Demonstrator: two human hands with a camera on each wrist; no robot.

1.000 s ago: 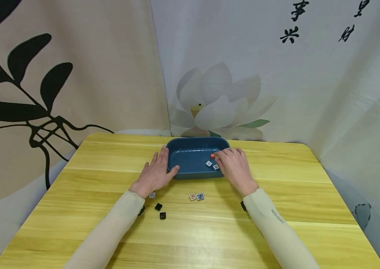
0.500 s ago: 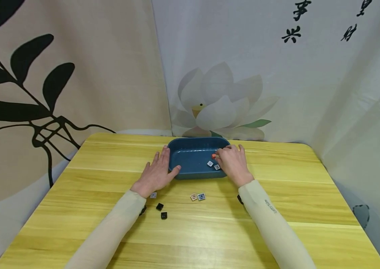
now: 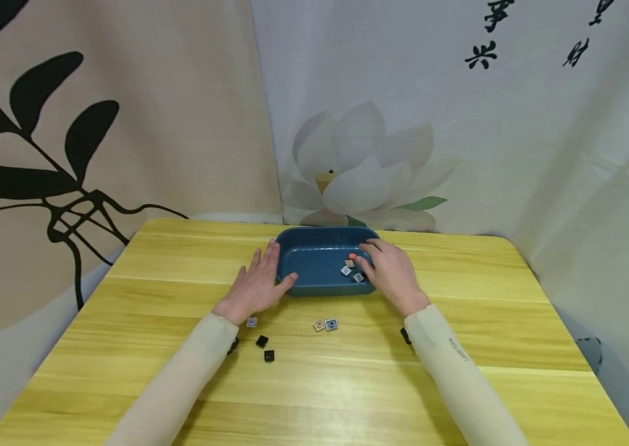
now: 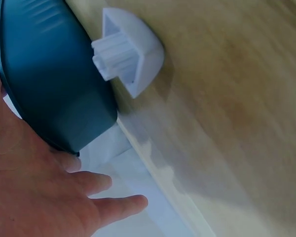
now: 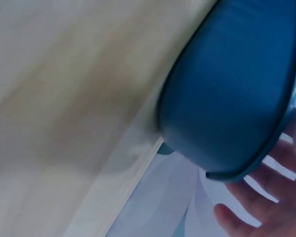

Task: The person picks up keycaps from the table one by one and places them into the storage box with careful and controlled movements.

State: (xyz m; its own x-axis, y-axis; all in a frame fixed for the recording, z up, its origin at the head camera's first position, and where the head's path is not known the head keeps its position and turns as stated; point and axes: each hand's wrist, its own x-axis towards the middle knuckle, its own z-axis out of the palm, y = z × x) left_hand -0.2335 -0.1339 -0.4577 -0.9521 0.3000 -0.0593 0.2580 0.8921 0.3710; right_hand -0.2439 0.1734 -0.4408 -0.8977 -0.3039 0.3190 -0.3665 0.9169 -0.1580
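Observation:
A dark blue tray [image 3: 325,290] stands at the back middle of the table. My left hand [image 3: 255,282] lies flat with spread fingers along its left rim. Over the right rim reaches my right hand [image 3: 397,275], thumb and fingers parted with no keycap between them. Just left of its thumb, inside the tray, are an orange-red keycap [image 3: 352,256], a tan keycap [image 3: 350,264] and two whitish keycaps [image 3: 345,271]. In the right wrist view the tray's wall [image 5: 227,94] hides the fingertips. A white keycap [image 4: 138,49] lies stem outward in the left wrist view.
In front of the tray lie a beige keycap [image 3: 319,325] and a blue-grey keycap [image 3: 332,324], side by side. Two black keycaps [image 3: 262,341] are nearer the left forearm. A printed curtain [image 3: 370,124] hangs behind the table's back edge.
My right thumb and fingers have parted from a pinch near the orange-red keycap. The tan keycap beside it now shows in the tray. My left hand stays put.

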